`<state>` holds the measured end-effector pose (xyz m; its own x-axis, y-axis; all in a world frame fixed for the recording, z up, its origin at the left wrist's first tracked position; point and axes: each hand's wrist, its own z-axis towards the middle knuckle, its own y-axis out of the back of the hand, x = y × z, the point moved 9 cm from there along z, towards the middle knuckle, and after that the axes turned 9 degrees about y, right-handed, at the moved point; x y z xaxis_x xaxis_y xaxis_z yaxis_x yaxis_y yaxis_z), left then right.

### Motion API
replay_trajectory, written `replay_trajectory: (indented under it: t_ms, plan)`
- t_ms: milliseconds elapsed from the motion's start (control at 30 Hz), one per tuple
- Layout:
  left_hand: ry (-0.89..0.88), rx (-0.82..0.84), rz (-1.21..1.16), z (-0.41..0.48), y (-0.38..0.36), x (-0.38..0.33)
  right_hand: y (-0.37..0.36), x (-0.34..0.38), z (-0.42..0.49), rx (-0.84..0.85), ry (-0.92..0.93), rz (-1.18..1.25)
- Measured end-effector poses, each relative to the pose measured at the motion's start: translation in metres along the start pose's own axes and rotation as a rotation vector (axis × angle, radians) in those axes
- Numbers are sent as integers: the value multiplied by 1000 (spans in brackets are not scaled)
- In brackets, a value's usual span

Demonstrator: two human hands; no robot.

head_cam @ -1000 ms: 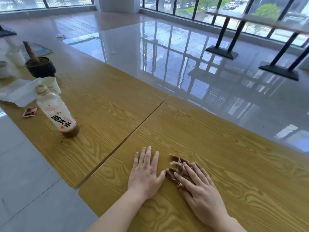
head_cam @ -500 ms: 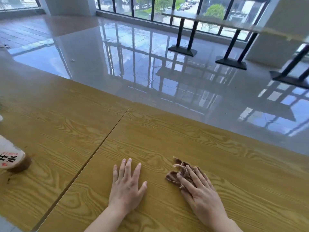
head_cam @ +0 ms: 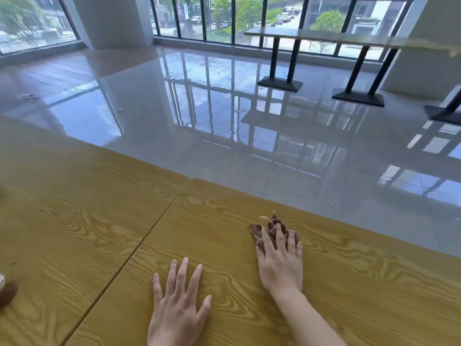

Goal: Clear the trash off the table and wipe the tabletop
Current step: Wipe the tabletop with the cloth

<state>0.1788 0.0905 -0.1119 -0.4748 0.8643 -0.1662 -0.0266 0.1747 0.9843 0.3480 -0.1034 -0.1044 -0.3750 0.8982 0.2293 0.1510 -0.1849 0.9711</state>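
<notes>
A crumpled brown cloth (head_cam: 268, 227) lies on the wood-grain tabletop (head_cam: 361, 283), partly hidden under my fingers. My right hand (head_cam: 280, 260) presses flat on the cloth, fingers spread and pointing toward the table's far edge. To its left, my left hand (head_cam: 178, 305) rests palm down on the bare wood, fingers apart, holding nothing. At the left border only the brown base of a drink bottle (head_cam: 6, 294) shows; the rest of it is out of view.
A seam (head_cam: 139, 243) runs diagonally between this tabletop and the adjoining one on the left. The far edge drops to a glossy tiled floor (head_cam: 249, 121). Other tables on black pedestal legs (head_cam: 279, 81) stand by the windows.
The view has swung right, so the bottle and other trash slid off the left side. My right hand pushed the cloth farther from me toward the far edge. My left hand stayed flat.
</notes>
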Motion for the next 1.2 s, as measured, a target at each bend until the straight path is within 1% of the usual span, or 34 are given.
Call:
replay_trajectory:
  t_ms: [67, 100, 133, 167, 200, 267, 333, 400, 467, 533, 633, 667, 767, 800, 833, 867, 933, 1000, 1067, 1133, 1200]
  plan:
    - [-17, -17, -2, 2, 0, -3, -9, 36, 1, 30, 196, -2]
    - [-23, -23, -12, 5, 1, -5, -11, 40, -5, 43, 278, -3]
    - [-19, -28, -27, 10, 2, -5, -10, 32, -14, 37, 329, -13]
    - [-6, -25, -37, 17, 3, -5, -5, 12, -23, 3, 333, -21]
    - [7, -12, -42, 24, 3, -5, 2, -16, -31, -45, 284, -26]
    - [37, 33, -38, 36, 1, -5, 17, -82, -41, -96, 84, -35]
    - [47, 66, 0, 41, -7, -6, 22, -120, -38, -70, -104, -28]
    - [42, 47, -13, 44, -5, -8, 22, -114, -26, -86, -218, -26]
    - [29, 35, -59, 46, -2, -8, 18, -85, -10, -97, -231, -25]
    - [6, 44, -126, 45, 0, -5, 9, -47, 5, -92, -154, -14]
    - [-39, 33, -228, 50, 8, 2, -8, 21, 18, -64, 9, -4]
    - [-47, 31, -252, 54, 12, 6, -15, 47, 22, -40, 98, 0]
    - [-42, 16, -379, 68, 26, 21, -30, 118, 25, 70, 466, 30]
    - [-48, 8, -439, 75, 32, 26, -29, 129, 25, 103, 553, 60]
    - [-69, 5, -475, 81, 38, 30, -25, 131, 24, 115, 594, 106]
    - [-109, 11, -472, 86, 42, 29, -18, 127, 23, 101, 589, 169]
    - [-228, 41, -402, 92, 44, 20, -4, 105, 15, 18, 506, 273]
    - [-348, 58, -325, 95, 40, 2, 2, 91, 3, -23, 452, 274]
    - [-428, 83, -258, 97, 33, -15, -3, 91, -2, -3, 465, 253]
    - [-442, 75, -236, 102, 27, -24, -5, 97, 3, 12, 493, 288]
    - [-404, 58, -254, 112, 26, -21, -3, 107, 17, 30, 530, 304]
